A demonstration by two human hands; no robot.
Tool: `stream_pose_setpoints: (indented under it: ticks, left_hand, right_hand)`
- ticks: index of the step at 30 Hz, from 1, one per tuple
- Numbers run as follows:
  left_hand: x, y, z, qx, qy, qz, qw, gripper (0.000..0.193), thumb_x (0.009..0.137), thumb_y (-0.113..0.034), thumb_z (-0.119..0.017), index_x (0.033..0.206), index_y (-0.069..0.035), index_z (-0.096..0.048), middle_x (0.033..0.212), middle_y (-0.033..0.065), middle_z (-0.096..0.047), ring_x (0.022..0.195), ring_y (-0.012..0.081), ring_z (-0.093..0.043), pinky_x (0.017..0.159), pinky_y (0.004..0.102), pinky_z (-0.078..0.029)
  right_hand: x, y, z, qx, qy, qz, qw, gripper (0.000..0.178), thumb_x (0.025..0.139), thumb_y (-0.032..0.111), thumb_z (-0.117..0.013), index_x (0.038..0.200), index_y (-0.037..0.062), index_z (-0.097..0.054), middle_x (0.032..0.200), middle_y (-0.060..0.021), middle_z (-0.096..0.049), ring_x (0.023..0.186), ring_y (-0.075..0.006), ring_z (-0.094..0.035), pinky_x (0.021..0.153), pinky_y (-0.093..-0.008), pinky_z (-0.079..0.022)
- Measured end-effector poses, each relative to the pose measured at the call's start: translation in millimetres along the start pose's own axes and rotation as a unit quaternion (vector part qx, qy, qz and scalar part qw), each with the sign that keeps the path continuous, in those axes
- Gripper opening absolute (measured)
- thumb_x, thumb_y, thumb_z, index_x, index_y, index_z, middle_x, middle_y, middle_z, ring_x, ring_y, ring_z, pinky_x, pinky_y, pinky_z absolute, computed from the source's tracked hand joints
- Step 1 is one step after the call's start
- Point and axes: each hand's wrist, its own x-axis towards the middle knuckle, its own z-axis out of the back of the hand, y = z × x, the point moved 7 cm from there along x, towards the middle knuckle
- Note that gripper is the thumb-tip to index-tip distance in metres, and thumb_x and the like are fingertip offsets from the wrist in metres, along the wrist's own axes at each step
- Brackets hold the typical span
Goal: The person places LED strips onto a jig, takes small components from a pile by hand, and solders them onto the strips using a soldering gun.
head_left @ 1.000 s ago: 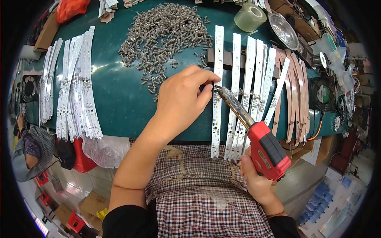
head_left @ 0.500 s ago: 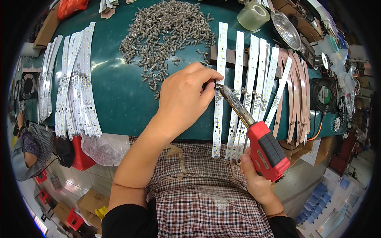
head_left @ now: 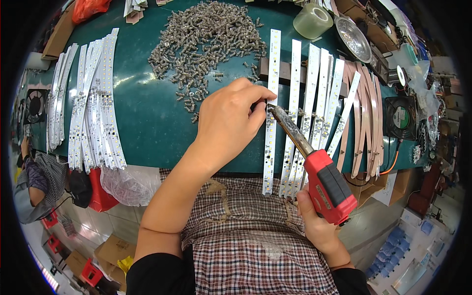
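Note:
A narrow white LED strip board (head_left: 270, 142) lies upright in the picture at the table's front edge, overhanging it. My left hand (head_left: 231, 120) is closed in a pinch at the strip's left edge; something small and dark shows between thumb and index finger, too hidden to name. Wrapped round the handle of a red and black soldering gun (head_left: 330, 184), my right hand (head_left: 317, 223) holds it from below. The gun's dark tip meets the strip right beside my left fingertips. More LED strips (head_left: 309, 98) lie fanned to the right, with small metal parts across their middles.
A heap of small metal connectors (head_left: 206, 39) covers the table's far middle. Stacked LED strips (head_left: 93, 108) lie left. Pinkish strips (head_left: 366, 118), a small fan (head_left: 400, 117), a metal dish (head_left: 353, 39) and a tape roll (head_left: 313, 20) stand right. Another person's arm (head_left: 37, 182) shows far left.
The soldering gun's body has shifted very slightly left and up in my right hand. Its tip stays at the strip, and my left hand keeps its pinch.

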Motion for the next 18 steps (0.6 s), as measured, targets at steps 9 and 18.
stream_pose_setpoints:
  ticks: [9, 18]
  left_hand:
    - [0.3, -0.6, 1.5, -0.002, 0.007, 0.007, 1.0, 0.021, 0.082, -0.005, -0.067, 0.101, -0.011, -0.074, 0.086, 0.0041, -0.066, 0.06, 0.0136, -0.057, 0.058, 0.0269, -0.048]
    - [1.1, -0.6, 1.3, -0.008, 0.01, 0.017, 1.0, 0.021, 0.082, -0.005, -0.067, 0.101, -0.011, -0.074, 0.086, 0.0033, -0.066, 0.06, 0.0132, -0.056, 0.058, 0.0267, -0.048]
  right_hand:
    - [-4.5, 2.6, 5.8, -0.049, -0.023, 0.108, 0.993, 0.013, 0.093, 0.005, -0.064, 0.103, 0.0009, -0.057, 0.075, -0.0018, -0.057, 0.058, -0.0066, -0.053, 0.052, -0.0231, -0.043]
    - [-0.3, 10.5, -0.9, -0.027, -0.003, 0.105, 0.994, 0.01, 0.093, 0.006, -0.063, 0.1, 0.0019, -0.057, 0.073, 0.0001, -0.055, 0.057, -0.0063, -0.051, 0.052, -0.0232, -0.042]
